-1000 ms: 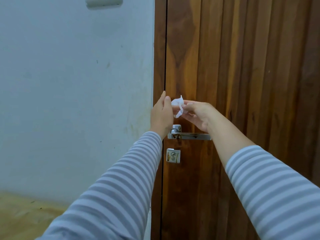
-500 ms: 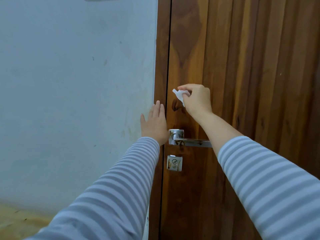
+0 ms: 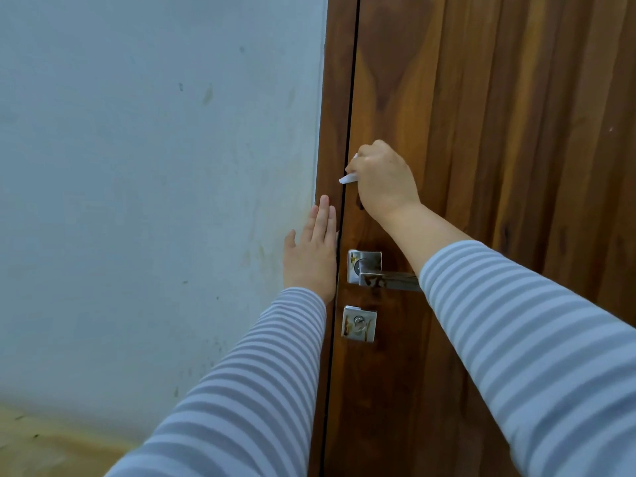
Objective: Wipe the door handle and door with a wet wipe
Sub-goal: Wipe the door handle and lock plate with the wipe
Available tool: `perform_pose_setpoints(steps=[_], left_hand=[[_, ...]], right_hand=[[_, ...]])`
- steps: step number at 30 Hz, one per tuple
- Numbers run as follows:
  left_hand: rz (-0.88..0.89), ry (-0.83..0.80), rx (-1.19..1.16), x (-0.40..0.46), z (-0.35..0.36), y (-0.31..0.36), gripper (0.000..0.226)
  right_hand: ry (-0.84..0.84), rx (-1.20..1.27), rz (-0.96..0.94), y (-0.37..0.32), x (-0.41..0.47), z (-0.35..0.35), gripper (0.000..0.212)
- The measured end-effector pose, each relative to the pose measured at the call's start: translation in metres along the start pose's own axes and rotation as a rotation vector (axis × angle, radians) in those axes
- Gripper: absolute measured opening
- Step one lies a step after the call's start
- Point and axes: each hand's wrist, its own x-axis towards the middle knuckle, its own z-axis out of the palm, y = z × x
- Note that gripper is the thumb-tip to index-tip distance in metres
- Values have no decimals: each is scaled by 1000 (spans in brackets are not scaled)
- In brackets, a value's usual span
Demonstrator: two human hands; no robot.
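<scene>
A brown wooden door [image 3: 499,132] fills the right half of the head view. Its silver lever handle [image 3: 375,275] sits on a square plate, with a square keyhole plate [image 3: 359,323] below. My right hand [image 3: 383,179] presses a small white wet wipe [image 3: 348,177] against the door near its left edge, above the handle; most of the wipe is hidden under the fingers. My left hand [image 3: 311,256] lies flat with fingers together on the door frame [image 3: 335,98], left of the handle.
A pale blue-white wall [image 3: 155,201] with faint smudges covers the left side. A strip of light wooden floor [image 3: 41,449] shows at the bottom left. Both forearms wear grey-and-white striped sleeves.
Both hands held the wipe together above the handle; then the left hand let go and went flat onto the frame. The right hand carried the wipe up onto the door.
</scene>
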Motion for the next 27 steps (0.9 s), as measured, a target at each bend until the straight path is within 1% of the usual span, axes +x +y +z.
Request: perform_pose_setpoints(steps=[6,11,15,18,19,21,23,25,27], left_hand=[[-13,9,12,0,3,0,96],[-14,-3,19,0,2,0,99],[-17,-14,31,1,4,-2,101],[-14,-22,44,1,2,-2,102],[-12,-32,43,0,2,-2,101],[-8,-60,36,1,0,-3,99],[-10,-82,27,3,-2,-4,99],[-17,-123,19,6,-6,-4,100],[-19,-182,5,8,-11,-2,102]], right_hand=[[-20,-33,-28,-2,-12,7,19],[-81,-6,-32,-8,-29,10,20],[-159,2,-47,-12,-39,7,16],[-267,-27,-52,-15,-43,6,13],[-321,-41,-42,-15,-43,6,12],[-481,-64,13,-18,-39,5,16],[-584,-46,90,-14,-38,1,16],[-595,35,164,-6,-38,-7,15],[-518,115,180,1,-39,-17,19]])
